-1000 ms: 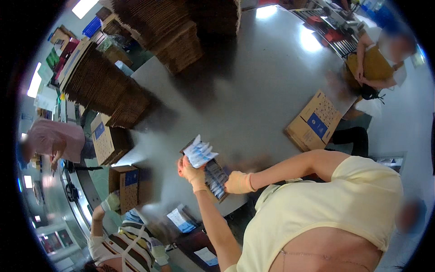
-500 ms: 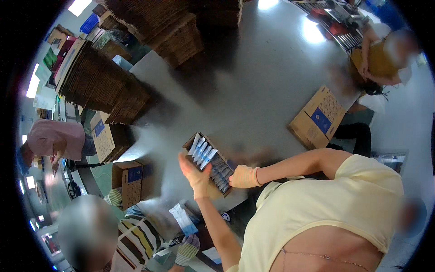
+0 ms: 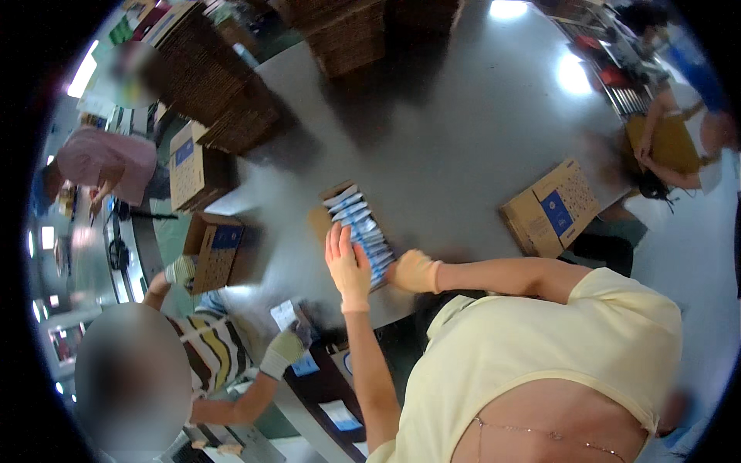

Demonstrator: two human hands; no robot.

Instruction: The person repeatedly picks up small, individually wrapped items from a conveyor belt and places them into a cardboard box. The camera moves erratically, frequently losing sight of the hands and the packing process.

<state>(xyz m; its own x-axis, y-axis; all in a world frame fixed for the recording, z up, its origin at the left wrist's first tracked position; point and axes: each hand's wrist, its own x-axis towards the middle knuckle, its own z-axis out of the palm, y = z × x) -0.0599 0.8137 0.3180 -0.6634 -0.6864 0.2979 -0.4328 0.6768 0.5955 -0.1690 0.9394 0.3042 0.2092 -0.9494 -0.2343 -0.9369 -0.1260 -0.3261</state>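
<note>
A small open cardboard box (image 3: 318, 222) lies on the grey table in front of me, its flaps spread. Blue-and-white packets (image 3: 361, 220) stand in a tight row along its length. My left hand (image 3: 350, 272), in a thin pale glove, has its fingers stretched out over the near left side of the row, touching the packets. At the near right corner of the box, my right hand (image 3: 414, 272), gloved too, is curled against the cardboard. Its fingertips are partly hidden and slightly blurred.
Closed cartons stand right (image 3: 552, 208) and left (image 3: 193, 170). A co-worker's gloved hand (image 3: 180, 270) touches an open carton (image 3: 216, 251); the other (image 3: 283, 353) is by some packets. Tall stacks of flat cardboard (image 3: 204, 73) stand at the far left. Another person sits at far right.
Packets that stood up at the far end now sit lower, in line with the row. My left hand has moved from the box's side onto the packets. The co-worker's hand has shifted on the carton.
</note>
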